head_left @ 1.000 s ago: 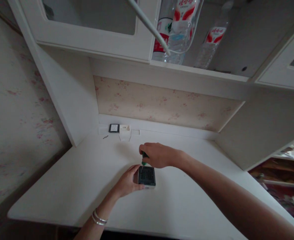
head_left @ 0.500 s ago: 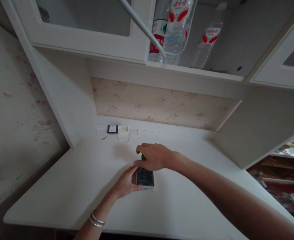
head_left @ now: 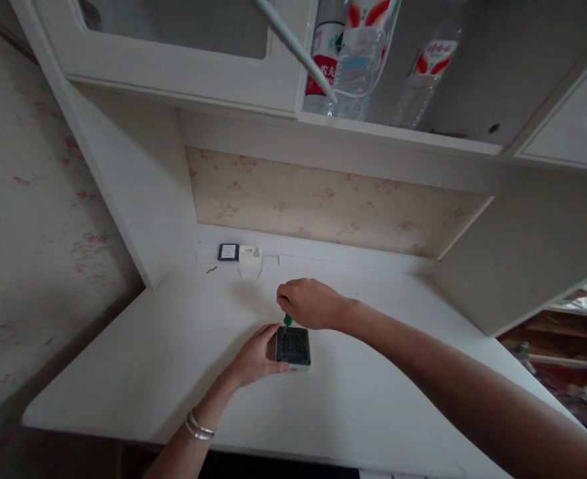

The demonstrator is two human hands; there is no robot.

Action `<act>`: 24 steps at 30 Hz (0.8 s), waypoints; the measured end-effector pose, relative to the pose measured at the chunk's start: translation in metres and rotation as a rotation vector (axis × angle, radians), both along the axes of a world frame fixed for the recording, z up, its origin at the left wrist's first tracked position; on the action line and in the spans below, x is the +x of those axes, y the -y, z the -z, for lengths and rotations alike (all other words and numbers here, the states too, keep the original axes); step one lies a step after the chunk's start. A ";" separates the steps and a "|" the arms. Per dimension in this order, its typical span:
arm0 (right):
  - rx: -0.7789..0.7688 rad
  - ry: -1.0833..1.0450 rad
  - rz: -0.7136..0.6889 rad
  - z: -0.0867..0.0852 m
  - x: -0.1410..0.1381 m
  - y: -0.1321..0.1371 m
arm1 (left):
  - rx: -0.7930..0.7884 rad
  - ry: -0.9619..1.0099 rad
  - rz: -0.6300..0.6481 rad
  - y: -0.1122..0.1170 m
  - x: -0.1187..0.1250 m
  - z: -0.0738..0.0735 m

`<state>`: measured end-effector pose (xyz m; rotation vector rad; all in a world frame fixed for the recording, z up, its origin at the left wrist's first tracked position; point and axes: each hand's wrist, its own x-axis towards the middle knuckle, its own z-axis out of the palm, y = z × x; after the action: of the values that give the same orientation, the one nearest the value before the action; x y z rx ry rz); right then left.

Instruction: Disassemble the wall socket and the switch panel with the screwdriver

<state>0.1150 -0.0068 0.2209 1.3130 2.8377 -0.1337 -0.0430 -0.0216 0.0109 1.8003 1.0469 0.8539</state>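
Observation:
A small dark square module [head_left: 294, 346], like the back of a wall socket, lies on the white desk [head_left: 173, 372]. My left hand [head_left: 254, 357] grips its left side, fingers wrapped round the edge, a silver bangle on the wrist. My right hand [head_left: 309, 303] is closed in a fist over a green-handled screwdriver [head_left: 288, 320]. The screwdriver stands upright with its tip on the module's far left corner.
At the back of the desk lie a black socket face [head_left: 228, 252], a white socket part [head_left: 250, 260] and a small screw [head_left: 211, 270]. Overhead is a white cabinet with several water bottles [head_left: 353, 53] on an open shelf. A cluttered shelf [head_left: 562, 332] stands to the right.
My right hand has re-closed over the screwdriver handle and lifted slightly, so the green handle shows again. The left hand and the module have stayed put.

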 end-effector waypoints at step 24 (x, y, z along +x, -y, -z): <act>-0.096 -0.004 -0.129 -0.002 -0.003 -0.008 | 0.073 -0.028 0.005 -0.002 -0.003 0.005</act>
<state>0.1117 0.0008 0.2225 1.1099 2.8693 -0.2668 -0.0465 -0.0198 0.0058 1.8802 1.0404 0.8762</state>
